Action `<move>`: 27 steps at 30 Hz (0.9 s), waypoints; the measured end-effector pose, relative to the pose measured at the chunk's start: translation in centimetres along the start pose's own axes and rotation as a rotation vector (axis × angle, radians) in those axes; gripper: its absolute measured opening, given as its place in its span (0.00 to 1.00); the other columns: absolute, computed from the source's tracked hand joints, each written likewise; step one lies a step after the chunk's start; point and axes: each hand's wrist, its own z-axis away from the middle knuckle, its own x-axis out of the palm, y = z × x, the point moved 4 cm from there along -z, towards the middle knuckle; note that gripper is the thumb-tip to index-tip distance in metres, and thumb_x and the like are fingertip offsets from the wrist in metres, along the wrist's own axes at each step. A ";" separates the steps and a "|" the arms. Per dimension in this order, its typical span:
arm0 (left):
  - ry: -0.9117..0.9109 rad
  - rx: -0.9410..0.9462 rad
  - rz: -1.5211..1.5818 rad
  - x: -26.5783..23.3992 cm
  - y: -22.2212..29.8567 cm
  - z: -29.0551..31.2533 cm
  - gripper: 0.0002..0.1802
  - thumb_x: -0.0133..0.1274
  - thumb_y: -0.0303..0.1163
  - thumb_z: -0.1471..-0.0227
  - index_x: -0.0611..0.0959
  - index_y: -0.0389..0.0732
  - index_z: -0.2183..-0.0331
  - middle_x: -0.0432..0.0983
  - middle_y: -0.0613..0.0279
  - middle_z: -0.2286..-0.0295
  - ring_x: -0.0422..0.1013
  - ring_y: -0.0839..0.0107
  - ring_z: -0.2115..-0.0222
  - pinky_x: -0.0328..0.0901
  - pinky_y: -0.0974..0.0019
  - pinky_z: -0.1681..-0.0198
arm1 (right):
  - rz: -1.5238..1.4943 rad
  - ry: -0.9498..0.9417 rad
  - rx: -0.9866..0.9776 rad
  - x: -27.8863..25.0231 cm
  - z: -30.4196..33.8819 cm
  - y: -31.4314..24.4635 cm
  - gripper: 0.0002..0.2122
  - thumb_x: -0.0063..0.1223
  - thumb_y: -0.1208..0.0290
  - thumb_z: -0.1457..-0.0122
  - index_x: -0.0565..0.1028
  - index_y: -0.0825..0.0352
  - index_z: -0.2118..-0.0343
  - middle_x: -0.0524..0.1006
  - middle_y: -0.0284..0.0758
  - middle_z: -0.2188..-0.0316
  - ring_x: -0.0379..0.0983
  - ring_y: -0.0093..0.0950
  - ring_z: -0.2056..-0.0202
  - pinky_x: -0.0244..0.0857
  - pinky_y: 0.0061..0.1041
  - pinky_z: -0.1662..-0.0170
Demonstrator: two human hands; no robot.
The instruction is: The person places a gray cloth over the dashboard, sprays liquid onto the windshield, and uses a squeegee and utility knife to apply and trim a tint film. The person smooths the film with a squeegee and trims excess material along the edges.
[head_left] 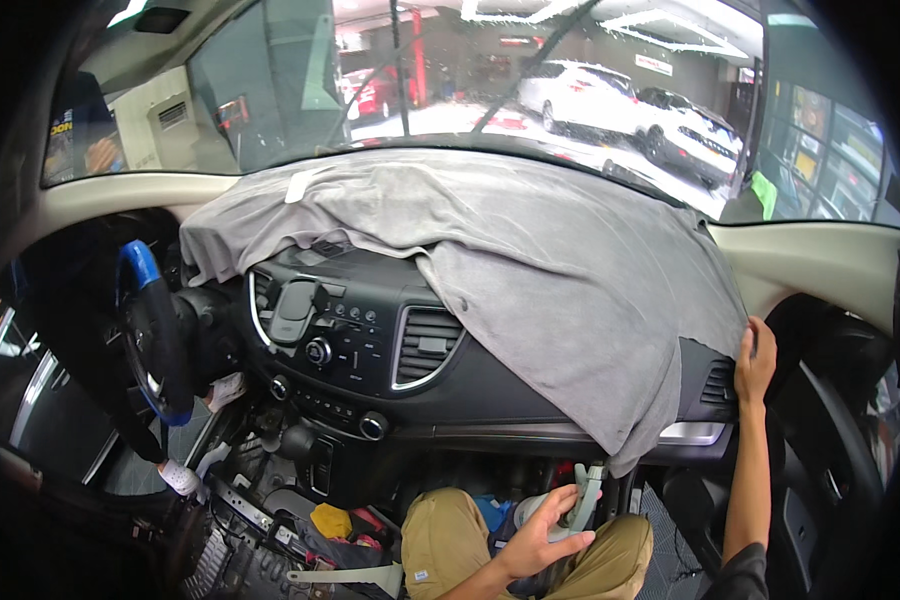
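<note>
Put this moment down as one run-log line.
left hand: holding pale grey plastic trigger sprayer | right hand: at right edge of draped grey fabric cloth | black plastic dashboard: partly covered

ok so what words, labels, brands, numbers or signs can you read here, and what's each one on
I won't copy wording or brands, only where they show:
Yellow lettering: on a person's dark top, far left; partly visible.
White wall sign: too small.
Dashboard buttons: marks too small.
Small tag on tan trousers: too small.
Grey cloth: no readable text.
</note>
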 end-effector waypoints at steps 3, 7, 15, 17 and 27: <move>-0.026 0.088 0.046 0.4 0.6 -0.1 0.46 0.56 0.33 0.49 0.46 0.26 0.41 0.47 0.42 0.41 0.43 0.61 0.38 0.37 0.63 0.37 | -0.203 0.132 0.070 -2.9 3.9 -4.7 0.16 0.43 0.78 0.46 0.68 0.74 0.53 0.71 0.43 0.58 0.67 0.35 0.55 0.58 0.29 0.49; -0.061 0.153 -0.029 1.4 1.1 -1.0 0.49 0.53 0.39 0.48 0.42 0.26 0.40 0.41 0.39 0.39 0.37 0.59 0.36 0.35 0.63 0.37 | -1.108 -0.773 0.409 -5.7 14.9 -14.0 0.54 0.68 0.72 0.67 0.43 0.63 0.36 0.58 0.39 0.45 0.60 0.35 0.47 0.61 0.35 0.50; -0.094 -0.001 -1.227 1.4 9.8 -4.6 0.29 0.58 0.42 0.54 0.74 0.38 0.51 0.62 0.44 0.48 0.57 0.48 0.46 0.57 0.54 0.45 | -1.169 -0.583 0.668 -2.7 17.2 -19.8 0.31 0.57 0.78 0.49 0.58 0.68 0.42 0.70 0.35 0.61 0.69 0.19 0.68 0.65 0.17 0.65; 0.146 0.383 -1.473 -0.2 13.5 -6.6 0.27 0.57 0.45 0.53 0.77 0.44 0.52 0.63 0.47 0.47 0.57 0.48 0.45 0.52 0.49 0.44 | -1.178 -0.590 0.651 -3.5 17.3 -19.4 0.25 0.52 0.79 0.47 0.63 0.71 0.44 0.72 0.32 0.67 0.68 0.16 0.73 0.63 0.15 0.71; 0.485 0.846 -1.873 -4.5 7.7 -12.1 0.27 0.57 0.46 0.54 0.77 0.53 0.51 0.67 0.57 0.52 0.60 0.57 0.49 0.51 0.48 0.47 | -1.329 -0.484 1.067 -5.3 24.3 -17.0 0.19 0.54 0.66 0.43 0.71 0.75 0.53 0.72 0.33 0.77 0.68 0.20 0.79 0.63 0.19 0.74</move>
